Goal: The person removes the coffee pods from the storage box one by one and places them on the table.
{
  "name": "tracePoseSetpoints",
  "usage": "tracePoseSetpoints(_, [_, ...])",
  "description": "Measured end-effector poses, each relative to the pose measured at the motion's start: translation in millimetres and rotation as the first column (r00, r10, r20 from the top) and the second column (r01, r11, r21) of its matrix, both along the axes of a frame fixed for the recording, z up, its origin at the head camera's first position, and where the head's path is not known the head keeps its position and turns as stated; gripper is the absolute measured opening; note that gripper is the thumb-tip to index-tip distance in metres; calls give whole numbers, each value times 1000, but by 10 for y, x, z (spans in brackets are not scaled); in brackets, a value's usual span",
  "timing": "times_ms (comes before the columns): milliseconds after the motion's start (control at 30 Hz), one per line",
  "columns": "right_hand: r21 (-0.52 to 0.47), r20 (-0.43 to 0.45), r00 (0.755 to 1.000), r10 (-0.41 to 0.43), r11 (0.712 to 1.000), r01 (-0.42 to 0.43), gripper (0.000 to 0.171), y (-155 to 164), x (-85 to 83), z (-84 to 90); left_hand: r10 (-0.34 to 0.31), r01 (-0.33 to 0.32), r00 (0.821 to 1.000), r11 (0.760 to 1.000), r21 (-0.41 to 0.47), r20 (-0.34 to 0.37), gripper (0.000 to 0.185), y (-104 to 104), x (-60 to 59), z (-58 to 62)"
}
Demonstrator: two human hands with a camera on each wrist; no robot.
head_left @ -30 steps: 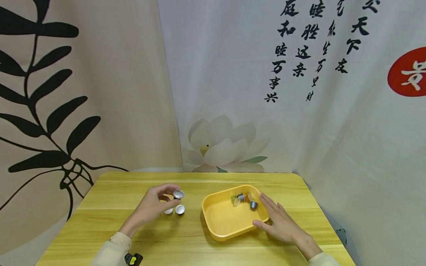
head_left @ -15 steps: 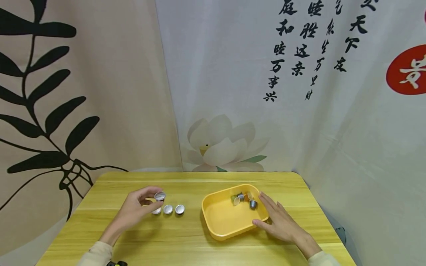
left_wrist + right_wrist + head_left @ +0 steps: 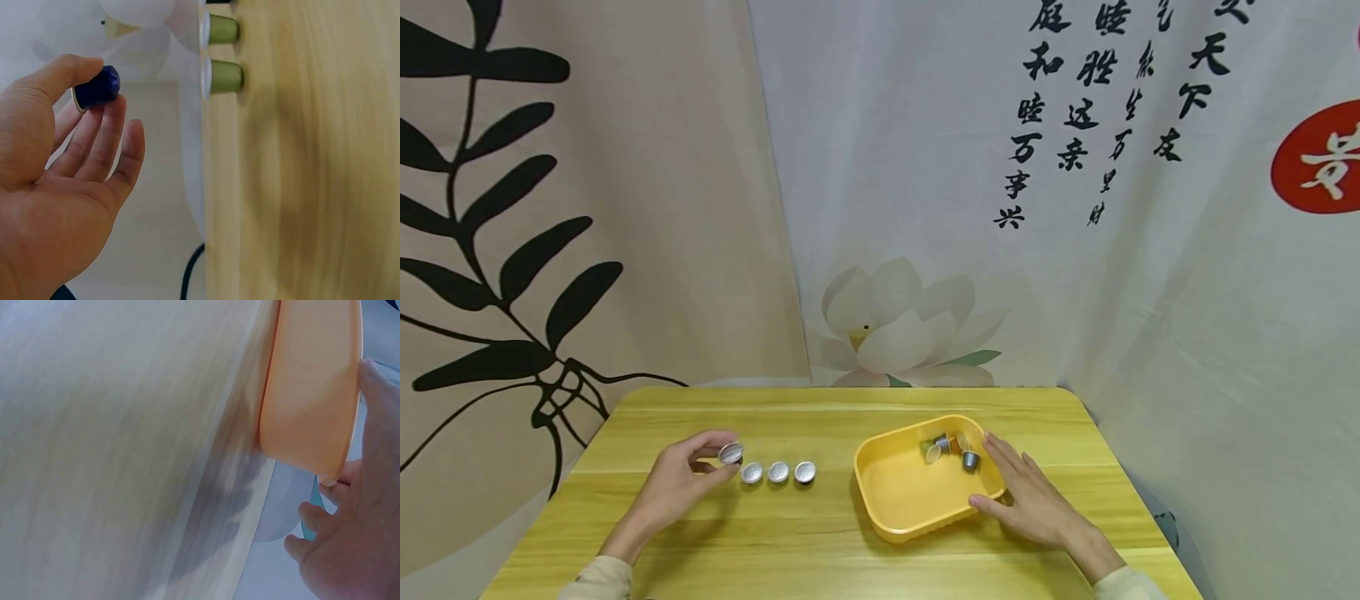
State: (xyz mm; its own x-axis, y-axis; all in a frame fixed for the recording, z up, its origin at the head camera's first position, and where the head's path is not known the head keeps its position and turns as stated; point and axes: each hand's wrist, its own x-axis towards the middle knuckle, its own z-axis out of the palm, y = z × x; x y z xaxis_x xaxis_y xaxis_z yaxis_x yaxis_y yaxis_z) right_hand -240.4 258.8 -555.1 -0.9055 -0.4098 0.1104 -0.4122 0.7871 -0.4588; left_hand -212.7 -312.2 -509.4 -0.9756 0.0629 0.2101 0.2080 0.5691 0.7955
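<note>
In the head view my left hand (image 3: 681, 479) pinches a coffee capsule (image 3: 731, 453) between thumb and fingers, silver lid upward. The left wrist view shows its dark blue body (image 3: 98, 86) just off the tabletop. Right of it, three coffee capsules (image 3: 778, 472) stand in a row, lids up. Two of these are green capsules (image 3: 225, 76) in the left wrist view. My right hand (image 3: 1037, 504) touches the right end of a yellow tray (image 3: 880, 508), thumb and fingers spread about its corner. Several capsules (image 3: 971, 461) lie loosely in the tray's far right part.
The tray and capsules are on a wood-grain table (image 3: 835, 575). Behind it hangs a pale curtain (image 3: 895, 208) printed with a flower and characters. A dark plant print (image 3: 497, 362) is on the left part.
My left hand has carried the capsule leftward and down, past the row, uncovering the row's left capsule. The right hand and tray have stayed in place.
</note>
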Motion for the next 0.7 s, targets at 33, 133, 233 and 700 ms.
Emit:
tracePoseSetpoints(33, [0,0,1000,-1,1000,1,100,1,1,-1,1,-1,1000,1000,-7,0,42,-13,-5,-19])
tracePoseSetpoints(133, [1,-3,1000,-1,1000,1,101,5,2,-5,5,-5,1000,1000,-25,5,43,-50,-19,-72])
tracePoseSetpoints(233, [2,-10,1000,2,1000,-2,100,7,2,-8,9,-8,999,999,-39,30,43,-86,-24,-124])
tracePoseSetpoints(700, [-4,-23,1000,7,1000,-7,100,16,8,-26,33,-25,995,996,-89,97,40,-163,-34,-296])
